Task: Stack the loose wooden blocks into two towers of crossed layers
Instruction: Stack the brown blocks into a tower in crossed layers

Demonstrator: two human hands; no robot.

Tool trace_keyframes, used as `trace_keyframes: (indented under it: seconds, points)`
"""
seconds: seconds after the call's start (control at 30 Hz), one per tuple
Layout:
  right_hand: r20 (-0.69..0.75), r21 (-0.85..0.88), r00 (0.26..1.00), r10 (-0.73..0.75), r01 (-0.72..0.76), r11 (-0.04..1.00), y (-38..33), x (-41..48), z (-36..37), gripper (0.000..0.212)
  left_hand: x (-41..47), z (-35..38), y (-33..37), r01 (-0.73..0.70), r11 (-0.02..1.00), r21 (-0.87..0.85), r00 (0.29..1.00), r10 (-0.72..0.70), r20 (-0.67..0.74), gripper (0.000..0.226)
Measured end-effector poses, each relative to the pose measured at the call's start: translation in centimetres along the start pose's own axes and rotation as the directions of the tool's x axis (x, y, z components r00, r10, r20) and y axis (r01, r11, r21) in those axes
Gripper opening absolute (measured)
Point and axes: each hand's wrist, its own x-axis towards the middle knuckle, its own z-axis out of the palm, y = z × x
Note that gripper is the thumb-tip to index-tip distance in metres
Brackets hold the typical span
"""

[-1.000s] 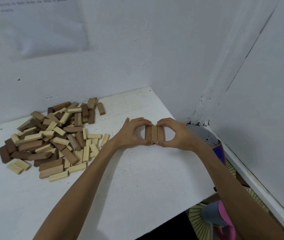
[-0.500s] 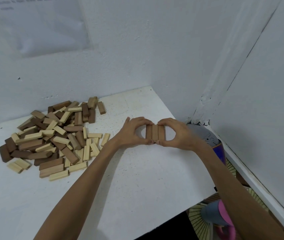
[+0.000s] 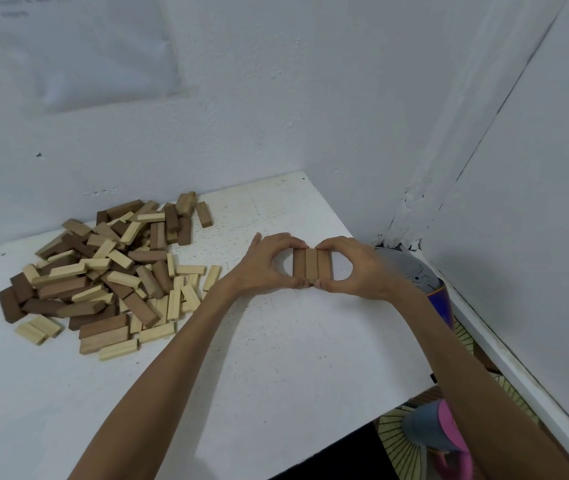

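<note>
Three brown wooden blocks (image 3: 311, 265) lie side by side as one flat row on the white table (image 3: 276, 358), right of centre. My left hand (image 3: 266, 265) pinches the row from its left, thumb at the near ends and fingers at the far ends. Opposite it, my right hand (image 3: 357, 268) pinches the row the same way from the right. A large pile of loose light and dark blocks (image 3: 103, 271) covers the table's left part, apart from both hands.
White walls close the table at the back and on the right. A grey and blue container (image 3: 421, 282) stands off the table's right edge, just behind my right wrist. Below the front right edge lie a patterned mat and a pink and grey object (image 3: 442, 431).
</note>
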Motion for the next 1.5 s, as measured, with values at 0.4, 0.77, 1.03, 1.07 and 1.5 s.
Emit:
trace_keyframes:
  seconds: [0.4, 0.77, 1.03, 1.07, 1.5]
  points:
    - [0.005, 0.004, 1.0, 0.01, -0.01, 1.0, 0.0, -0.1, -0.1, 0.063, -0.2, -0.1, 0.6, -0.017, 1.0, -0.005, 1.0, 0.017, -0.016, 0.08]
    - [0.062, 0.034, 0.995, 0.073, -0.075, 0.997, -0.3, -0.5, -0.5, 0.086, -0.8, -0.9, 0.9, 0.038, 0.998, -0.048, 0.997, -0.035, 0.073, 0.098]
    - [0.083, 0.01, 0.995, 0.056, -0.057, 0.998, 0.1, -0.3, -0.6, 0.077, -0.7, -1.3, 0.8, -0.002, 1.0, -0.002, 0.997, 0.002, 0.081, 0.09]
    - [0.078, 0.006, 0.995, 0.056, -0.057, 0.998, 0.1, -0.2, -0.5, 0.078, -0.6, -1.2, 0.9, -0.011, 1.0, 0.003, 0.998, 0.011, 0.069, 0.09]
    - [0.061, -0.015, 0.997, 0.037, -0.036, 0.999, -0.1, 0.1, -0.4, 0.076, 0.2, 0.2, 0.1, -0.006, 0.998, 0.07, 0.999, 0.009, -0.042, 0.092]
